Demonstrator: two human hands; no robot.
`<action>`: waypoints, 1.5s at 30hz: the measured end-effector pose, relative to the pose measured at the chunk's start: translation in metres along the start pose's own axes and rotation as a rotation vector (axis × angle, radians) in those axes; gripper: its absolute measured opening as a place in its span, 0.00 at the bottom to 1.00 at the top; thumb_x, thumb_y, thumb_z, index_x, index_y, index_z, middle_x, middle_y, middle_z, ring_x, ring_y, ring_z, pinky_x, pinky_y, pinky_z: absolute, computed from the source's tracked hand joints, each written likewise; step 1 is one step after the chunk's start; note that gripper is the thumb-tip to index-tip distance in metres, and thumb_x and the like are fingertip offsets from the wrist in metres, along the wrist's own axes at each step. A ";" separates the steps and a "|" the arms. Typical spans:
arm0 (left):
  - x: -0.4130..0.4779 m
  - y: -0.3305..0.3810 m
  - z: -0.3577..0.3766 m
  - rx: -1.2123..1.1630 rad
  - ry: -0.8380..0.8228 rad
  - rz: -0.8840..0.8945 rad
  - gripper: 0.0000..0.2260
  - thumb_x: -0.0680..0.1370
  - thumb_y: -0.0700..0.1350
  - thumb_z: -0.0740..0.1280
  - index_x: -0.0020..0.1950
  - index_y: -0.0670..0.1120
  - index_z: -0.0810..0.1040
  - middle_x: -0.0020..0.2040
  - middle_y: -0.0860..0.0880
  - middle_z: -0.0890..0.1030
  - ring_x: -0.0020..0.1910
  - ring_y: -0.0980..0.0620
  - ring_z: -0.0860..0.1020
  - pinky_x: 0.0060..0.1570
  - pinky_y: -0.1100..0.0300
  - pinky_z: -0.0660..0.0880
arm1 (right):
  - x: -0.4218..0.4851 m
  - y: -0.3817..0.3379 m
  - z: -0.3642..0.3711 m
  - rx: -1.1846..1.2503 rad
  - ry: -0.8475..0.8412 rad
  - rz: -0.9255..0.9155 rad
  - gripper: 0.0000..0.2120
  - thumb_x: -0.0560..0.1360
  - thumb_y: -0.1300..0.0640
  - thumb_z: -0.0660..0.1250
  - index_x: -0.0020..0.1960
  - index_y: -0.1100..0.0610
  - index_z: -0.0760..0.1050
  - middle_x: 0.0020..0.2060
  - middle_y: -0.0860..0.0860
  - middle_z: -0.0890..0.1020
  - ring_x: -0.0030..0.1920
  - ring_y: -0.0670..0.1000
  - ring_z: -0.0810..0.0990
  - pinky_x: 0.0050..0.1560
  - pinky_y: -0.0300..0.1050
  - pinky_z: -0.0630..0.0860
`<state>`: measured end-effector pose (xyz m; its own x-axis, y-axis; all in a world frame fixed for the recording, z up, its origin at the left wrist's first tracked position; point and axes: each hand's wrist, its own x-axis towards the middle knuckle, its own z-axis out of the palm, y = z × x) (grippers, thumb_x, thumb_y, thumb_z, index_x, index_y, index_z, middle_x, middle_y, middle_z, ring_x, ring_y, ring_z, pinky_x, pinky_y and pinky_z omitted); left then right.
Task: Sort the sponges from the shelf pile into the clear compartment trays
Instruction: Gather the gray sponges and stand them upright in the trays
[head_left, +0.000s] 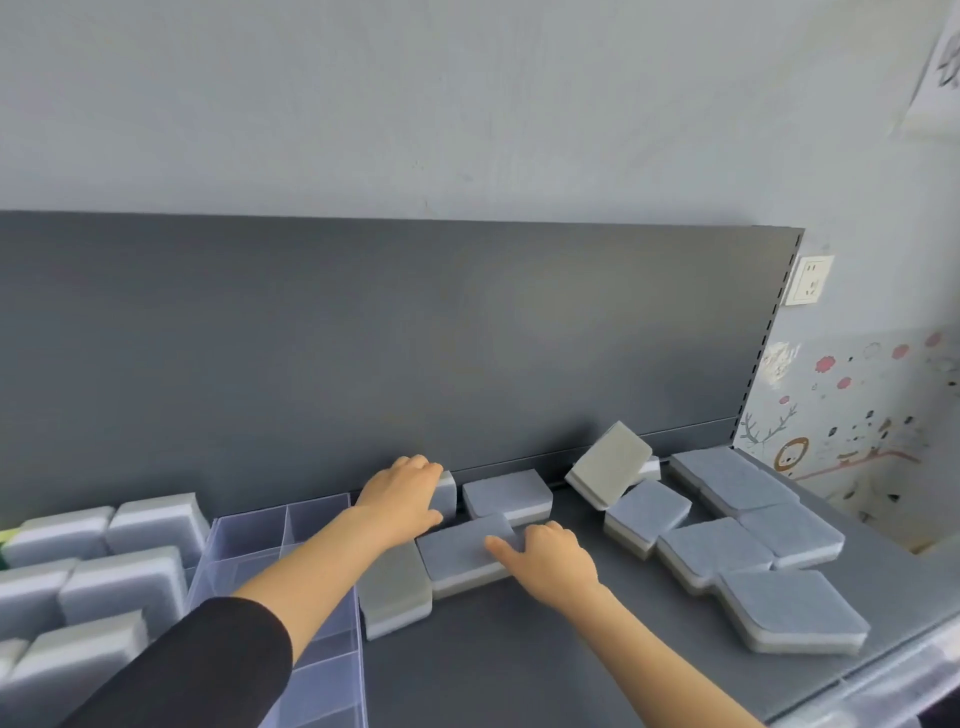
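Several grey-and-white sponges lie scattered on the dark shelf (519, 665). My left hand (405, 493) grips a sponge (445, 496) standing against the shelf's back panel. My right hand (550, 558) grips the right end of a flat grey sponge (462, 553) that lies partly over another sponge (395, 592). A further sponge (506, 493) sits just behind. A clear compartment tray (291, 525) stands at the left, its near compartments without sponges. To its left, several sponges (124, 577) stand packed in rows.
A loose pile of sponges (727, 525) covers the shelf's right half, one sponge (608, 462) leaning tilted against the back panel (363, 338). The shelf's front edge (857, 675) runs at the lower right. A wall socket (809, 279) is at the right.
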<state>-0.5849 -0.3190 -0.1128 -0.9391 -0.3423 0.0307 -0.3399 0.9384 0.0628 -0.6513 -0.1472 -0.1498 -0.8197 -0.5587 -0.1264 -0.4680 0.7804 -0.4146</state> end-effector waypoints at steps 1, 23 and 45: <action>0.002 0.000 0.002 0.019 -0.004 0.002 0.23 0.76 0.48 0.65 0.69 0.44 0.65 0.66 0.47 0.69 0.65 0.47 0.67 0.58 0.54 0.70 | 0.002 -0.003 0.001 -0.021 0.004 0.008 0.24 0.74 0.34 0.54 0.33 0.54 0.61 0.52 0.53 0.73 0.58 0.55 0.70 0.56 0.48 0.70; -0.005 0.015 -0.024 -0.042 0.176 0.038 0.18 0.76 0.49 0.65 0.64 0.45 0.70 0.62 0.48 0.72 0.62 0.48 0.68 0.59 0.56 0.67 | -0.022 0.035 -0.021 0.580 0.031 -0.084 0.14 0.71 0.55 0.70 0.48 0.58 0.67 0.42 0.50 0.75 0.41 0.48 0.73 0.40 0.39 0.70; -0.164 0.046 -0.080 -0.502 0.491 0.053 0.19 0.77 0.42 0.65 0.66 0.47 0.66 0.52 0.52 0.72 0.49 0.50 0.72 0.48 0.59 0.68 | -0.151 0.034 -0.055 0.661 0.203 -0.299 0.09 0.74 0.56 0.67 0.49 0.54 0.67 0.41 0.49 0.76 0.40 0.47 0.73 0.36 0.36 0.67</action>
<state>-0.4422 -0.2239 -0.0351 -0.7820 -0.3900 0.4862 -0.1186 0.8589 0.4982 -0.5621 -0.0208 -0.0953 -0.7632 -0.6081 0.2184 -0.4371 0.2369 -0.8677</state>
